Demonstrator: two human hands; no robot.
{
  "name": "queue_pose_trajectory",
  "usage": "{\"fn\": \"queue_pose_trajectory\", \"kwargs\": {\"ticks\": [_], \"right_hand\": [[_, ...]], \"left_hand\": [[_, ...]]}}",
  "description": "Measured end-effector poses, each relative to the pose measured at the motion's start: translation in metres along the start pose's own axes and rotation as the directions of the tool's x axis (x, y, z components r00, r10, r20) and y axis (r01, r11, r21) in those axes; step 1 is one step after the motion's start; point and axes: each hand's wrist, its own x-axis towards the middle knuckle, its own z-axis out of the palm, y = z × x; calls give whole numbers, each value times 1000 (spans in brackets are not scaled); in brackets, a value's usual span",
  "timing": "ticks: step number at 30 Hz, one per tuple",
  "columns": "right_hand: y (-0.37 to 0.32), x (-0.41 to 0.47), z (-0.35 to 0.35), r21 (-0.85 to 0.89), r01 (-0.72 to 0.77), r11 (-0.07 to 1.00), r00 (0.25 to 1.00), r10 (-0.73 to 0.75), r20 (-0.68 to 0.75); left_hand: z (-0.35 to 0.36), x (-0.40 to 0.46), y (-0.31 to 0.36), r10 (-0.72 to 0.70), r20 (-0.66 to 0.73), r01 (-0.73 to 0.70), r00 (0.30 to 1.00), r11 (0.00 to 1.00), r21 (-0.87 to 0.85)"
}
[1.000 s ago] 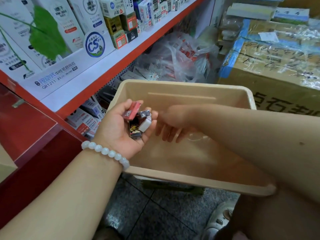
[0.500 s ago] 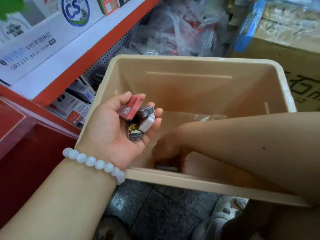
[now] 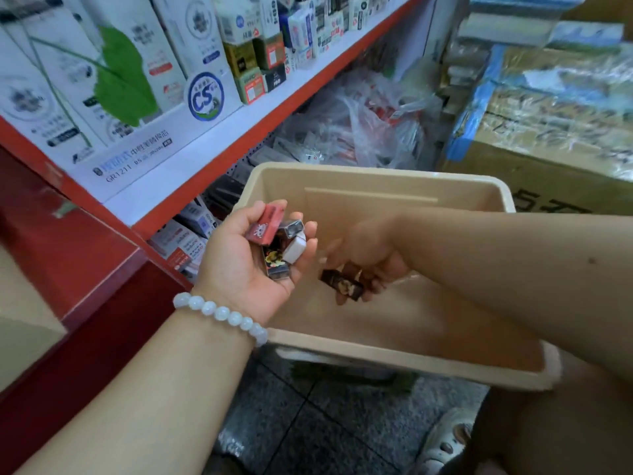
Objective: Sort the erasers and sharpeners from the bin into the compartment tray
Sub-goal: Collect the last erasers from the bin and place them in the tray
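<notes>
A beige plastic bin point(image 3: 383, 180) stands in front of me, its bottom mostly hidden by my arms. My left hand point(image 3: 239, 265), with a white bead bracelet at the wrist, is cupped palm up over the bin's left rim. It holds several small items: a red eraser point(image 3: 265, 228), a silvery sharpener point(image 3: 293, 229), a white eraser point(image 3: 294, 250) and a dark printed eraser point(image 3: 274, 264). My right hand point(image 3: 368, 258) is inside the bin, just right of the left hand, and its fingers grip a dark brown printed eraser point(image 3: 342, 284). No compartment tray is in view.
A red-edged shelf point(image 3: 212, 138) with white stationery boxes runs along the left. Plastic bags of stock point(image 3: 359, 125) lie behind the bin. A taped cardboard carton point(image 3: 555, 132) stands at the right. Grey tiled floor point(image 3: 325, 426) lies below.
My right hand has come up from the bin's bottom, now gripping a dark brown eraser, and has moved toward my left hand. The view tilted up. The left hand keeps its items.
</notes>
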Motion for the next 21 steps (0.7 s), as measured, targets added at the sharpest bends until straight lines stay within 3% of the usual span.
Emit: {"fn": "queue_pose_trajectory", "kwargs": {"ticks": [5, 9, 21], "right_hand": [[8, -52, 1, 245, 241, 939, 970, -231, -69], [4, -92, 15, 381, 395, 836, 910, -412, -39], [-79, -153, 87, 328, 652, 684, 700, -709, 86]], "left_hand": [[3, -34, 20, 84, 27, -83, 996, 996, -13], [-5, -69, 36, 137, 40, -137, 990, 991, -6], [-37, -167, 79, 296, 8, -295, 955, 954, -53]]}}
